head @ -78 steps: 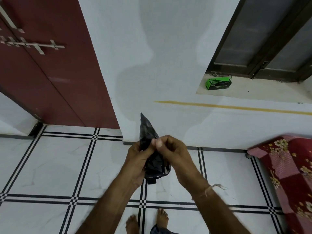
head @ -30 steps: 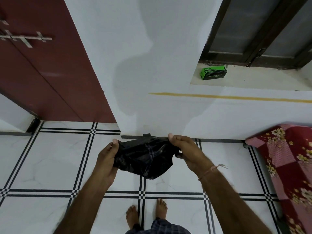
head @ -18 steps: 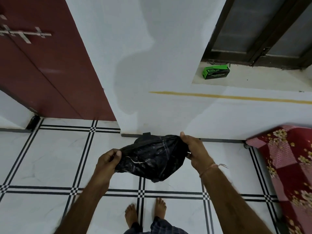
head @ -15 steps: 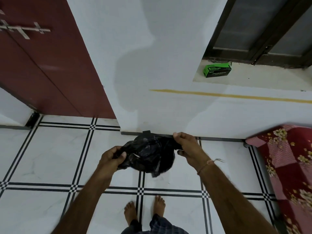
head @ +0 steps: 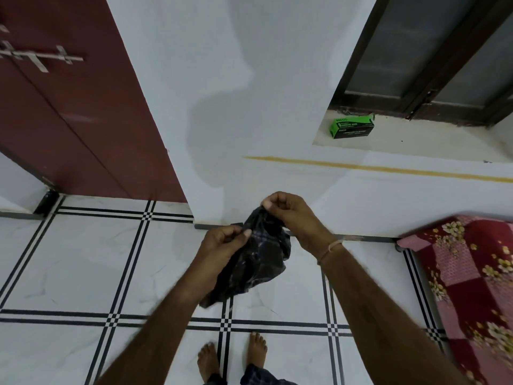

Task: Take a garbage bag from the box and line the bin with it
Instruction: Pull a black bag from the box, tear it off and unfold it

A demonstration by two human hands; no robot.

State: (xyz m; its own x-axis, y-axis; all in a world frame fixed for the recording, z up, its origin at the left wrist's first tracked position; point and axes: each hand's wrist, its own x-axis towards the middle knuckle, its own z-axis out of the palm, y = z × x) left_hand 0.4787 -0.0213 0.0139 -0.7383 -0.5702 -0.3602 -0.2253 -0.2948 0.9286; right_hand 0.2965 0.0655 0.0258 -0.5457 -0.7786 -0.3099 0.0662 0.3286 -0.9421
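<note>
A crumpled black garbage bag point(head: 255, 262) hangs in front of me over the tiled floor. My left hand point(head: 222, 243) pinches its left edge with fingers closed. My right hand point(head: 291, 218) is a little higher and pinches the bag's top edge. The bag droops below both hands and is partly bunched. The green box of garbage bags point(head: 352, 128) lies on the window ledge at the upper right, far from both hands. No bin is in view.
A white wall point(head: 249, 107) stands straight ahead, with a dark red door point(head: 83, 120) to the left. A bed with a red flowered cover point(head: 472, 287) is at the right edge. My bare feet point(head: 230, 357) stand on the white tiles with black lines.
My hands have come closer together. The bag, stretched wide between them a second ago, now hangs bunched and narrower. My right hand has risen above the left.
</note>
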